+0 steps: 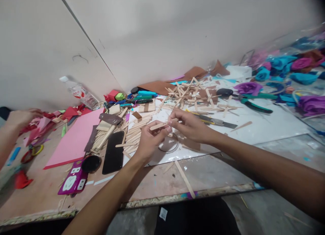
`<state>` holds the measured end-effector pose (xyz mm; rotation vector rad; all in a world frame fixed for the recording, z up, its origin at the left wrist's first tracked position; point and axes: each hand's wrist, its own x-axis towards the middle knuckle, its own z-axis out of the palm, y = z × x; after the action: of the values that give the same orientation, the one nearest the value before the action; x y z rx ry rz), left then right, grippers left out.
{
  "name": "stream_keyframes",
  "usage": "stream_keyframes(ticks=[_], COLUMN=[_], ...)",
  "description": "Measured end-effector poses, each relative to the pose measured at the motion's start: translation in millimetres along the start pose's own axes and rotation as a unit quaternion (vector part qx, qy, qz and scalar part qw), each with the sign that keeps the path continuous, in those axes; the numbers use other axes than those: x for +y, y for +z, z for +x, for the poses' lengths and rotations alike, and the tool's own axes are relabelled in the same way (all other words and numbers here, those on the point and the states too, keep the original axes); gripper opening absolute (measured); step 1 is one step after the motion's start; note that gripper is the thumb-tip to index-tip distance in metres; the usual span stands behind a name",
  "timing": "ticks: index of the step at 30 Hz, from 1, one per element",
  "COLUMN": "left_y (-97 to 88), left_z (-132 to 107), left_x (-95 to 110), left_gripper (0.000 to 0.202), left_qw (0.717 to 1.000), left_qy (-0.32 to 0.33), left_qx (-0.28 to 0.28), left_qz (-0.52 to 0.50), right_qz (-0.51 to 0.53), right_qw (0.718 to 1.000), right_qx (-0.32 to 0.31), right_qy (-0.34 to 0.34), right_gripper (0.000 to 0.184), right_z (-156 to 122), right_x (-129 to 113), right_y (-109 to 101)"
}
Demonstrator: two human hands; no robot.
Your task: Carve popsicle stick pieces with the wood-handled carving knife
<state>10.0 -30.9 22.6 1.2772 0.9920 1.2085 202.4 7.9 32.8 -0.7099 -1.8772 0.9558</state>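
Note:
My left hand (pixel 150 140) and my right hand (pixel 189 126) meet over a low board, both pinching one flat wooden craft stick (pixel 157 126) that lies between their fingertips. Under the hands a clear ring (pixel 169 145) rests on a white sheet (pixel 264 125). Loose sticks (pixel 134 131) are piled just left of my left hand. Star-shaped stick assemblies (pixel 189 94) lie beyond my right hand.
A black phone (pixel 113 156), pink paper (pixel 76 138), purple power strip (pixel 73 179) and dark tape roll (pixel 91 163) lie left. A utility knife (pixel 215 121) and green pliers (pixel 250 103) lie right, before paper flowers (pixel 279 67). Another person's hand (pixel 21 117) works at far left.

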Motion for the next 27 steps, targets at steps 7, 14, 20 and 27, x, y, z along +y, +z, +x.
stream_keyframes(ticks=[7,14,20,27], left_y=[-2.6,-5.8,-8.7,-10.0], left_z=[4.9,7.8,7.8,7.7], left_x=[-1.6,-1.2,2.1,2.6], left_gripper=[0.027,0.026,0.027,0.030], left_qw=[0.996,0.992,0.986,0.982], left_qy=[0.056,0.083,0.119,0.139], left_qx=[0.058,0.053,0.031,0.011], left_qz=[0.043,0.084,0.110,0.126], right_qz=[0.015,0.054,0.089,0.176], right_qw=[1.000,0.998,0.994,0.971], right_qx=[0.013,-0.019,-0.038,-0.125], right_qy=[0.015,0.031,0.054,0.099], right_gripper=[0.018,0.019,0.033,0.042], right_z=[1.1,1.2,1.6,-1.6], right_x=[1.5,2.2,0.7,2.1], right_y=[-1.6,-0.6,1.2,-1.1])
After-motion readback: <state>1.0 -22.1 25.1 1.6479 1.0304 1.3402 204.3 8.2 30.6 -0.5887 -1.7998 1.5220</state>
